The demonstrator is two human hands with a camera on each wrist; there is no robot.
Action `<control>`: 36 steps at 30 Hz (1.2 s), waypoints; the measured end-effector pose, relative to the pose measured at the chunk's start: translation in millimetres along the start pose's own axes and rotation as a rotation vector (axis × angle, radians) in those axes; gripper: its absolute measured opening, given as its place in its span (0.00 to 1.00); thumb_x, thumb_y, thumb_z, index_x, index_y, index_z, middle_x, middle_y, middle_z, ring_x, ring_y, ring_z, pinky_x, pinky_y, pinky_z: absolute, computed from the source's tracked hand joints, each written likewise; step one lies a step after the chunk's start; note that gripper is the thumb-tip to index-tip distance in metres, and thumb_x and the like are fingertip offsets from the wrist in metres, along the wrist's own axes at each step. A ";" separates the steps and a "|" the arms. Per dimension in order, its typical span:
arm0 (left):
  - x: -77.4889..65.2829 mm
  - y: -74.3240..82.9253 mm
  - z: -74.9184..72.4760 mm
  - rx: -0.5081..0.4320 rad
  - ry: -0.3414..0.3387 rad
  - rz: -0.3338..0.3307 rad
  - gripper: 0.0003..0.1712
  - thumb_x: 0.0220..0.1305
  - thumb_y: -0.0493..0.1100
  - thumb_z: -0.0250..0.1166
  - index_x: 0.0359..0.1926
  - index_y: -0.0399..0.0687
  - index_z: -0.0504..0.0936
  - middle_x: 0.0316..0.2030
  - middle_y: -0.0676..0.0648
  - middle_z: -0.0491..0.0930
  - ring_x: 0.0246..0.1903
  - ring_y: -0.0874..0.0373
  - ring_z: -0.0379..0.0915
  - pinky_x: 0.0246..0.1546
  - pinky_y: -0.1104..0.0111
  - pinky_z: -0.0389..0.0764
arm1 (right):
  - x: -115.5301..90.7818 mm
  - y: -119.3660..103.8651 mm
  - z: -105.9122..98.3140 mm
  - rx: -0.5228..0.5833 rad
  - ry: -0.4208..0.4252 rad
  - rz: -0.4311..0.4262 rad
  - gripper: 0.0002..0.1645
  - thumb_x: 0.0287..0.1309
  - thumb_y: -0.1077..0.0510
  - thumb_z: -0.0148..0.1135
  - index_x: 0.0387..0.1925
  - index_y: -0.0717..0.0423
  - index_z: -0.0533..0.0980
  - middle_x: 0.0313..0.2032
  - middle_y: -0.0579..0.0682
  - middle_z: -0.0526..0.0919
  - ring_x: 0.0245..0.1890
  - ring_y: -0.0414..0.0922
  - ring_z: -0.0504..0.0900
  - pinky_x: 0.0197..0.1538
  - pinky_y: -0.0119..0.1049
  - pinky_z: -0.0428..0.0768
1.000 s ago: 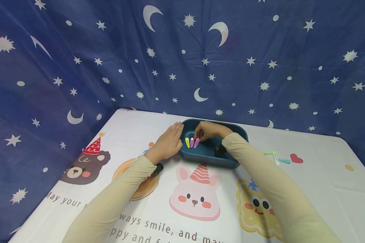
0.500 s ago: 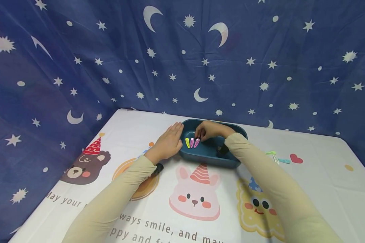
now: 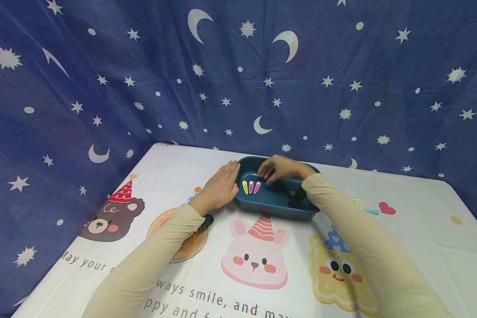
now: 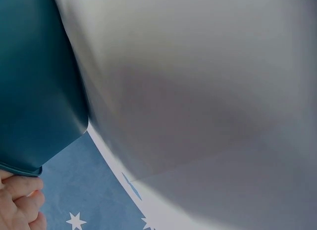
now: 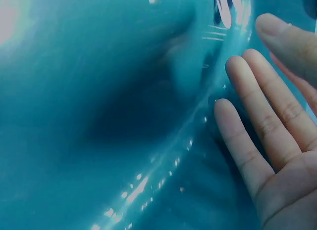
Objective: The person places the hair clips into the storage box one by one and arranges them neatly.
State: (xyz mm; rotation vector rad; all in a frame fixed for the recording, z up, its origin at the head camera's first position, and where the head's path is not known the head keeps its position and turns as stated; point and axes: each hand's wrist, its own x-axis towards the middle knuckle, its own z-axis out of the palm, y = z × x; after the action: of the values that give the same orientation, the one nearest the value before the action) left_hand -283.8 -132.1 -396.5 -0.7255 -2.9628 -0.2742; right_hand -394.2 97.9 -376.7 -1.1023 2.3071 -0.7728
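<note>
Hair clips [image 3: 251, 187] are looking light, stiff, best pinched edgewise; your loose right hand [image 3: 278, 168] and straight-fingered left hand [image 3: 219, 186] are gripping nothing

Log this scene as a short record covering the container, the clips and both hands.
container: dark teal bin
clips inside: one yellow clip, two pink clips, side by side near the left end
clips outside: green clip and blue clip, beside the right sleeve
left hand: against the bin's left end
right hand: over the bin, no clip seen in its fingers
</note>
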 end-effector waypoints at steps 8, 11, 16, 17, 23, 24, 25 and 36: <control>1.9 -0.4 2.0 -0.002 0.006 0.004 0.35 0.67 0.43 0.44 0.71 0.31 0.50 0.72 0.37 0.49 0.73 0.47 0.41 0.74 0.58 0.45 | -14.0 -3.4 -9.3 0.050 0.011 0.024 0.25 0.46 0.68 0.69 0.50 0.68 0.77 0.45 0.63 0.83 0.46 0.54 0.83 0.50 0.40 0.82; 2.2 -0.5 2.7 -0.003 0.007 0.006 0.35 0.67 0.43 0.44 0.71 0.31 0.50 0.72 0.37 0.49 0.74 0.47 0.41 0.74 0.58 0.45 | -20.2 -5.9 -13.5 0.057 0.018 0.018 0.27 0.46 0.68 0.69 0.51 0.69 0.76 0.47 0.64 0.82 0.48 0.55 0.82 0.52 0.42 0.81; 2.5 -0.7 4.4 -0.004 0.003 0.005 0.35 0.67 0.43 0.44 0.71 0.31 0.50 0.72 0.36 0.49 0.74 0.47 0.40 0.74 0.58 0.45 | -31.8 -10.1 -20.6 0.054 0.030 -0.003 0.28 0.46 0.68 0.69 0.53 0.70 0.74 0.49 0.65 0.81 0.49 0.57 0.81 0.53 0.46 0.80; 2.6 -0.8 4.6 -0.005 0.004 0.005 0.35 0.67 0.43 0.44 0.70 0.31 0.50 0.72 0.36 0.49 0.74 0.47 0.41 0.74 0.58 0.45 | -34.2 -11.1 -21.9 0.052 0.031 -0.010 0.29 0.46 0.68 0.69 0.53 0.71 0.74 0.48 0.66 0.80 0.48 0.57 0.81 0.53 0.46 0.80; 2.8 -1.4 5.4 -0.014 0.014 0.004 0.35 0.66 0.43 0.45 0.70 0.31 0.51 0.72 0.36 0.50 0.73 0.46 0.42 0.74 0.58 0.45 | -49.9 -16.1 -29.6 0.023 0.032 -0.026 0.29 0.46 0.68 0.69 0.53 0.71 0.74 0.48 0.66 0.81 0.48 0.56 0.81 0.51 0.44 0.81; 2.9 -1.5 5.5 -0.015 0.014 0.004 0.35 0.66 0.43 0.45 0.70 0.30 0.51 0.72 0.37 0.50 0.73 0.46 0.42 0.74 0.58 0.45 | -53.0 -16.7 -30.9 0.014 0.031 -0.025 0.29 0.46 0.67 0.69 0.53 0.71 0.74 0.48 0.65 0.81 0.48 0.56 0.82 0.51 0.44 0.81; 3.0 -1.6 5.5 -0.015 0.015 0.003 0.35 0.66 0.43 0.45 0.70 0.30 0.51 0.72 0.36 0.50 0.73 0.46 0.42 0.74 0.58 0.45 | -56.2 -17.5 -32.2 0.006 0.028 -0.023 0.29 0.46 0.67 0.69 0.53 0.70 0.74 0.48 0.65 0.81 0.48 0.56 0.82 0.51 0.44 0.81; 2.0 -1.0 3.3 -0.012 0.010 -0.005 0.35 0.65 0.43 0.45 0.70 0.30 0.51 0.72 0.36 0.49 0.73 0.46 0.41 0.74 0.58 0.45 | -96.7 -24.0 -41.0 -0.070 0.027 -0.006 0.27 0.47 0.66 0.69 0.52 0.67 0.76 0.48 0.65 0.81 0.48 0.55 0.81 0.53 0.47 0.80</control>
State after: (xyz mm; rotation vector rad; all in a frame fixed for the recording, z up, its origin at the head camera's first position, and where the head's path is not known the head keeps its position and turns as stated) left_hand -286.1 -131.5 -399.7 -0.7156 -2.9563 -0.2959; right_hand -351.5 175.0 -314.8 -1.1358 2.3702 -0.7181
